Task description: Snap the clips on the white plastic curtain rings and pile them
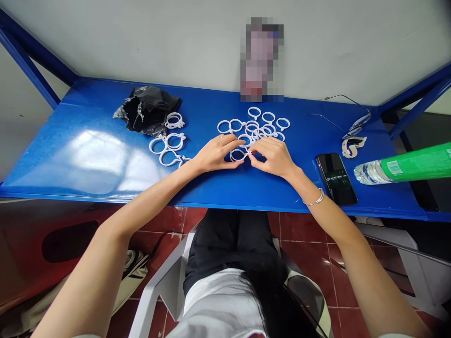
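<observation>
Above the blue table (204, 188), my left hand (216, 154) curls around the left side of a white plastic ring (231, 155), thumb below and fingers above. Thumb and fingertips of my right hand (273, 155) pinch the small knob where this ring ends on its right. A second ring seems to overlap it, though the fingers partly hide this. Just beyond my hands lies a loose pile of similar white rings (252, 124). To the left, several more rings (169, 149) lie grouped, some of them touching, close to my left forearm.
A crumpled black plastic bag (155, 105) lies at the back left. On the right are eyeglasses (359, 123), a white strap-like object (353, 147), a phone (336, 178) and a bottle with a green label (416, 162). A blurred-out item (261, 61) leans on the wall.
</observation>
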